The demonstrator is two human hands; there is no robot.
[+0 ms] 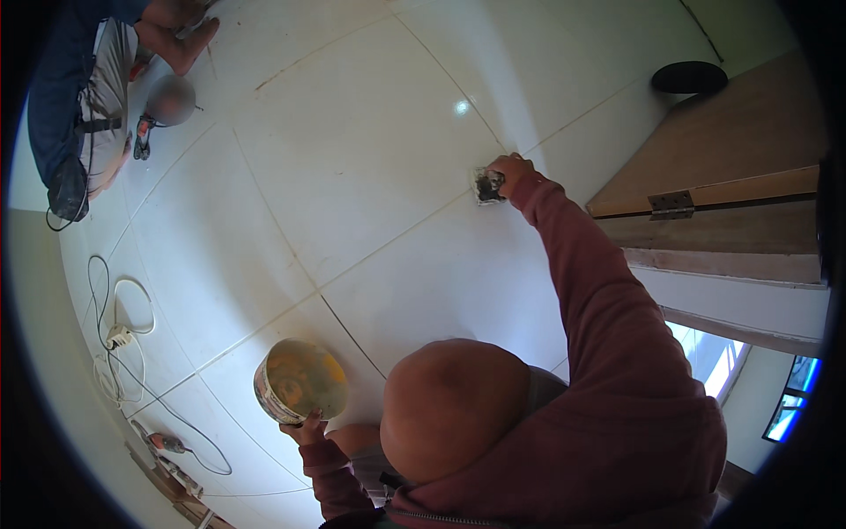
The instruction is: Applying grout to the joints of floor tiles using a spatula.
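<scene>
My left hand (307, 428) grips the rim of a round bucket (286, 370) at the lower middle, its inside smeared yellowish, with some murky content at the bottom. Up at the centre right, my right hand (515, 167) is closed on a dirty square pad (486, 187), dark and whitish, against the white tiled floor (397, 247) by a grout line. What exactly the pad is, I cannot tell. My bent bare knee (454, 406) fills the lower middle between my arms.
Another person (70, 115) crouches at upper left beside a corded tool (143, 137). Tangled cables with a power strip (119, 335) and another tool (163, 441) lie at lower left. A hinged wooden door (723, 150) and a round dark object (689, 78) stand at the right.
</scene>
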